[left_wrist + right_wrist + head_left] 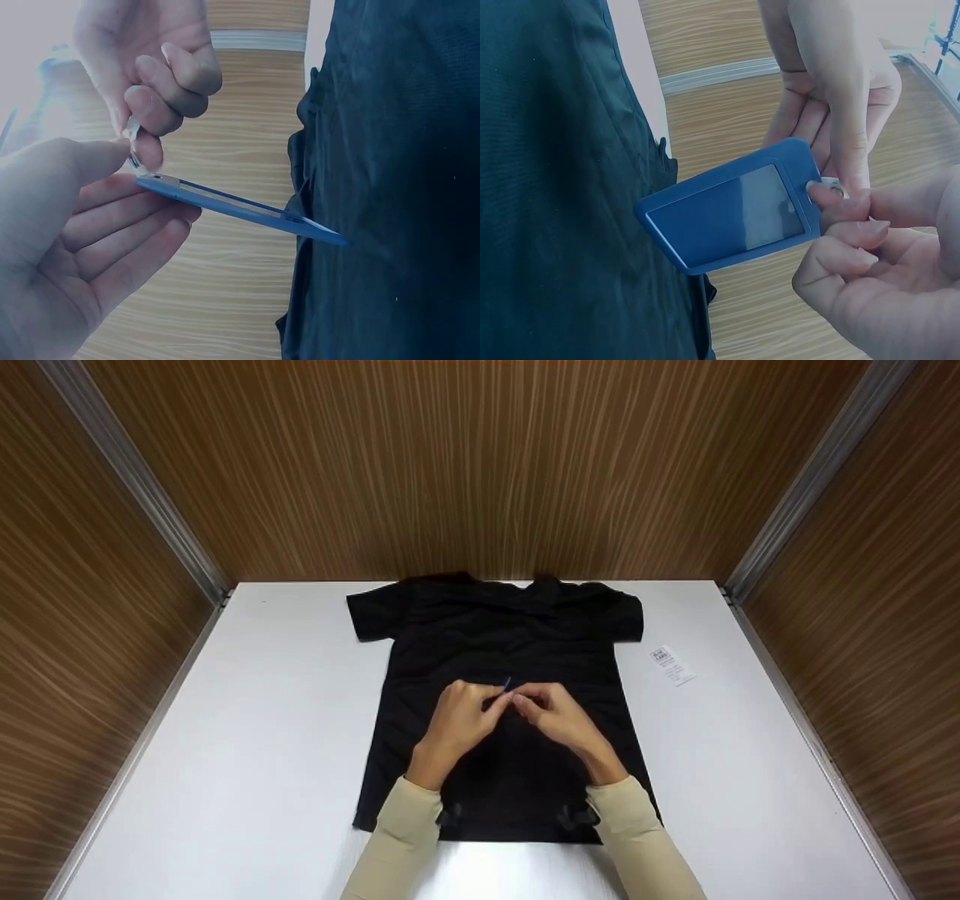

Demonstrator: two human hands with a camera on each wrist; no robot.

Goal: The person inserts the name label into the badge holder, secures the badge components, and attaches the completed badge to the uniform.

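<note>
Two beige sleeves (401, 840) lie nearest you, angled inward so that your hands meet over the middle of the black shirt (514, 784). Your left hand (459, 716) pinches the small clip (136, 157) between thumb and forefinger, its other fingers loosely extended; your right hand (561, 721), fingers curled in, pinches it from the other side, probably so each steadies it for the other. The blue badge holder (712, 214) hangs off that clip, pointing away from you over the shirt; gripping only the clip leaves its window in view. The shirt is spread flat, collar farthest from you. Right of it, a printed card (673, 665) lies on the white table (285, 697), apparently set aside within reach.
</note>
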